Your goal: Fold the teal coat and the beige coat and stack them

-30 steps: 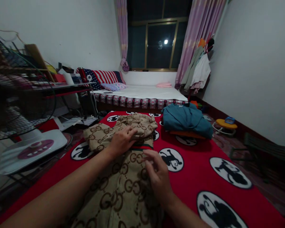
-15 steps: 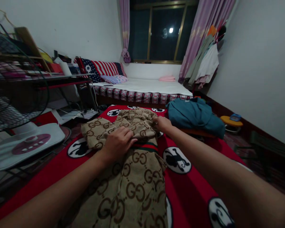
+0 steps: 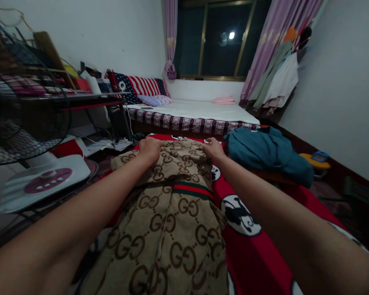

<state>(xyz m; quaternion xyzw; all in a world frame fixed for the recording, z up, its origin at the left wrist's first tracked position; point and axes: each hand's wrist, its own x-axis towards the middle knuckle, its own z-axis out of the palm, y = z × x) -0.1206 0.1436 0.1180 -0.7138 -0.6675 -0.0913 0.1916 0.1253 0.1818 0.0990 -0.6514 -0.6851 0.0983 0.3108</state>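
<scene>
A tan garment (image 3: 178,217) with a brown double-G print lies stretched lengthwise on a red cloth (image 3: 252,254) with white-and-black round figures. A green-and-red striped band (image 3: 192,189) crosses the garment's upper part. At its far left edge my left hand (image 3: 150,149) is closed on the fabric, fingertips mostly hidden. Opposite, my right hand (image 3: 213,148) pinches the far right edge between thumb and fingers. The fabric between both hands lies fairly flat, with some creases. Whether it is a jacket or a shirt I cannot tell.
Folded teal clothing (image 3: 264,151) lies to the right of the garment. A fan (image 3: 27,106) and a white plastic base (image 3: 46,180) stand at the left by a cluttered desk (image 3: 92,97). Behind is a bed (image 3: 190,108); a yellow stool (image 3: 315,162) sits at far right.
My left hand has moved from the garment's middle to its far left edge. The far end is spread flatter and the striped band shows more. My right hand stays at the right edge.
</scene>
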